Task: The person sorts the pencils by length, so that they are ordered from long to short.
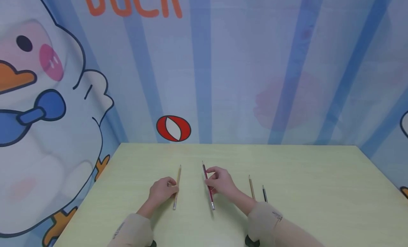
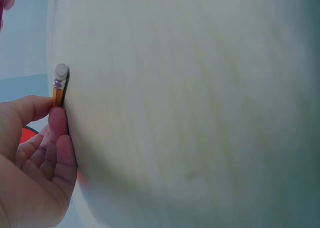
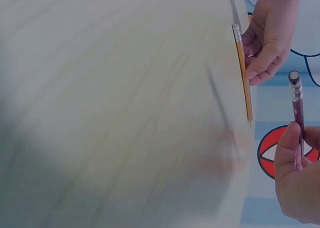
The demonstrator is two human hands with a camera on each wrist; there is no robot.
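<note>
On the left side of the table, my left hand (image 1: 160,192) pinches a yellow pencil (image 1: 175,200) between thumb and fingers. Its eraser end, with a silver ferrule, points toward me and its tip points away. In the left wrist view, the same pencil's eraser (image 2: 61,71) sticks out past the thumb. My right hand (image 1: 223,183) holds a dark red pencil (image 1: 210,199), also tip away and eraser end toward me. A shadow lies apart from this pencil, so it is off the table. The fingers hide the middle of both pencils.
Right of my right forearm lie a wooden-coloured pencil (image 1: 251,186) and a shorter-looking black pencil (image 1: 264,193), their near ends hidden by the sleeve. The pale yellow table (image 1: 302,176) ends at a blue striped cloth backdrop (image 1: 236,80) with a cartoon duck.
</note>
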